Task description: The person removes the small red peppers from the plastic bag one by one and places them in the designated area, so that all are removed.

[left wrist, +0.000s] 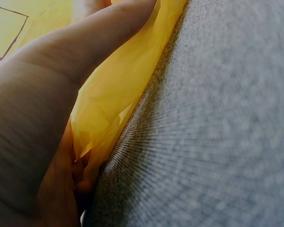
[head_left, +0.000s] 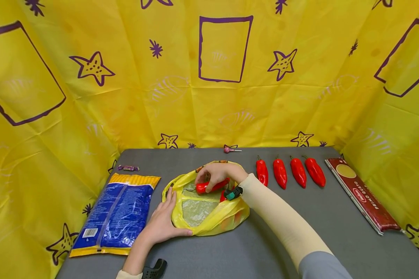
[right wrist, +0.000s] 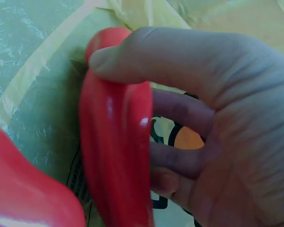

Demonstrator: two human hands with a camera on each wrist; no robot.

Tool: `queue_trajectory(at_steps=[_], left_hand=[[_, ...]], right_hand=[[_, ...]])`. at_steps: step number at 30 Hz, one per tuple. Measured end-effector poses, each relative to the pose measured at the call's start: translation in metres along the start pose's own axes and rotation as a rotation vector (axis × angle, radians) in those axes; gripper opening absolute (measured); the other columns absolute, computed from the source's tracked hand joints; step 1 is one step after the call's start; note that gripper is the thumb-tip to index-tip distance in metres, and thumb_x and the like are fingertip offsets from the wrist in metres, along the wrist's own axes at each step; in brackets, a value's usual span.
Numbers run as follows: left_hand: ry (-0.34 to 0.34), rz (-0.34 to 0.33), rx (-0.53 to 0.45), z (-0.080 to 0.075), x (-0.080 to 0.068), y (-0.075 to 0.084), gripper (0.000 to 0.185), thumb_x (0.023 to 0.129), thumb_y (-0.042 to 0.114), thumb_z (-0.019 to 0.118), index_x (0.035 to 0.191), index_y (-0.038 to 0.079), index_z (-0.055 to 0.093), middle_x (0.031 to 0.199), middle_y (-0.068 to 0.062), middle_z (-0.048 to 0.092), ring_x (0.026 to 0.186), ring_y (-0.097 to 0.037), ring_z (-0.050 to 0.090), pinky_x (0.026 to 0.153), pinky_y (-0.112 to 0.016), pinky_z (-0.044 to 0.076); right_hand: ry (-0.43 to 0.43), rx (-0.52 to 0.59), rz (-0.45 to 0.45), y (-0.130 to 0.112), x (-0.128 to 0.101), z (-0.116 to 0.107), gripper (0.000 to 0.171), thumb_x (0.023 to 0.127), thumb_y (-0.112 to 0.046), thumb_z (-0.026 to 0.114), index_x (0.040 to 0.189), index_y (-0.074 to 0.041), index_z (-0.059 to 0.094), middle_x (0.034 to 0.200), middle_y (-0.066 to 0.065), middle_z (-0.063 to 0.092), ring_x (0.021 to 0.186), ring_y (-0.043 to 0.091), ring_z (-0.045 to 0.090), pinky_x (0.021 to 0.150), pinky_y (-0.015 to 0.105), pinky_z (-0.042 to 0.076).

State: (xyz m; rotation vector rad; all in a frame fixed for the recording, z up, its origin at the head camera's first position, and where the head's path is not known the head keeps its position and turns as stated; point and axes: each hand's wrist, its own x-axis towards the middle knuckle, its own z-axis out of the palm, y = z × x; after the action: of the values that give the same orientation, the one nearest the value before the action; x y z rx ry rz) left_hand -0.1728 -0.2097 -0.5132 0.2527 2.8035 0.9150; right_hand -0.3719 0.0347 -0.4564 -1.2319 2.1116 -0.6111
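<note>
Nearest the front edge of the desk (head_left: 227, 257), the left hand (head_left: 163, 221) lies spread against the bag (head_left: 214, 229); the right hand (head_left: 215, 172) grips a pepper (head_left: 214, 187) within its mouth, beside another pepper (right wrist: 28, 187). Four peppers (head_left: 298, 173) lie outside, toward the back-right corner: work seemingly midway.

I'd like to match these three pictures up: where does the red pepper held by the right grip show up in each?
Head: the red pepper is just below centre, in the mouth of the yellow bag, held by the right grip.
Left wrist: it is not visible.
Right wrist: left of centre, running lengthwise from near the top to the bottom edge.
Shared landmark: the yellow bag, partly or wholly seen in all three.
</note>
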Motion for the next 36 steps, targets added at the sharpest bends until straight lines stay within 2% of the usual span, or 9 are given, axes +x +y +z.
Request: queue_trajectory(at_steps=[7, 13, 17, 20, 29, 36], left_hand=[[0.003, 0.009, 0.002, 0.001, 0.001, -0.002, 0.151, 0.065, 0.081, 0.085, 0.170, 0.007, 0.006, 0.178, -0.011, -0.012, 0.154, -0.061, 0.017, 0.119, -0.077, 0.023], [0.001, 0.003, 0.001, 0.001, 0.000, -0.002, 0.150, 0.066, 0.081, 0.085, 0.170, 0.007, 0.006, 0.178, -0.010, -0.012, 0.154, -0.060, 0.018, 0.119, -0.077, 0.024], [0.005, 0.004, 0.002, 0.001, -0.001, -0.002, 0.150, 0.066, 0.081, 0.085, 0.170, 0.007, 0.007, 0.178, -0.010, -0.012, 0.155, -0.060, 0.018, 0.119, -0.077, 0.024], [0.018, 0.016, 0.005, 0.001, -0.002, -0.001, 0.150, 0.066, 0.080, 0.086, 0.170, 0.006, 0.008, 0.179, -0.012, -0.010, 0.154, -0.060, 0.020, 0.119, -0.076, 0.026], [0.017, 0.016, 0.007, -0.001, -0.003, 0.002, 0.149, 0.067, 0.078, 0.086, 0.170, 0.005, 0.008, 0.179, -0.011, -0.010, 0.153, -0.058, 0.023, 0.119, -0.075, 0.027], [0.019, 0.027, 0.009, -0.002, -0.004, 0.002, 0.149, 0.067, 0.077, 0.087, 0.170, 0.005, 0.006, 0.178, -0.013, -0.010, 0.153, -0.058, 0.023, 0.119, -0.074, 0.028]], right_hand=[[0.083, -0.133, -0.017, -0.006, 0.003, -0.002, 0.042, 0.093, -0.021, 0.080, 0.135, -0.018, 0.075, 0.128, -0.003, 0.074, 0.120, 0.014, 0.066, 0.106, 0.029, 0.051], [0.107, -0.252, 0.003, -0.007, 0.006, -0.001, 0.041, 0.096, -0.024, 0.073, 0.137, -0.022, 0.073, 0.130, -0.003, 0.073, 0.120, 0.016, 0.065, 0.106, 0.032, 0.051], [0.103, -0.255, -0.004, -0.007, 0.007, 0.001, 0.040, 0.098, -0.021, 0.071, 0.138, -0.019, 0.072, 0.131, -0.001, 0.073, 0.121, 0.017, 0.066, 0.107, 0.031, 0.051], [0.092, -0.239, -0.002, -0.010, 0.007, 0.001, 0.042, 0.096, -0.020, 0.075, 0.138, -0.020, 0.072, 0.132, -0.001, 0.072, 0.121, 0.016, 0.065, 0.107, 0.029, 0.051], [0.052, -0.282, 0.029, -0.014, 0.006, 0.002, 0.052, 0.082, -0.020, 0.093, 0.131, -0.028, 0.078, 0.134, -0.008, 0.071, 0.120, 0.014, 0.060, 0.104, 0.025, 0.048], [0.059, -0.328, 0.011, -0.017, 0.006, 0.000, 0.051, 0.087, -0.024, 0.088, 0.136, -0.028, 0.075, 0.132, -0.008, 0.072, 0.119, 0.015, 0.061, 0.105, 0.030, 0.047]])
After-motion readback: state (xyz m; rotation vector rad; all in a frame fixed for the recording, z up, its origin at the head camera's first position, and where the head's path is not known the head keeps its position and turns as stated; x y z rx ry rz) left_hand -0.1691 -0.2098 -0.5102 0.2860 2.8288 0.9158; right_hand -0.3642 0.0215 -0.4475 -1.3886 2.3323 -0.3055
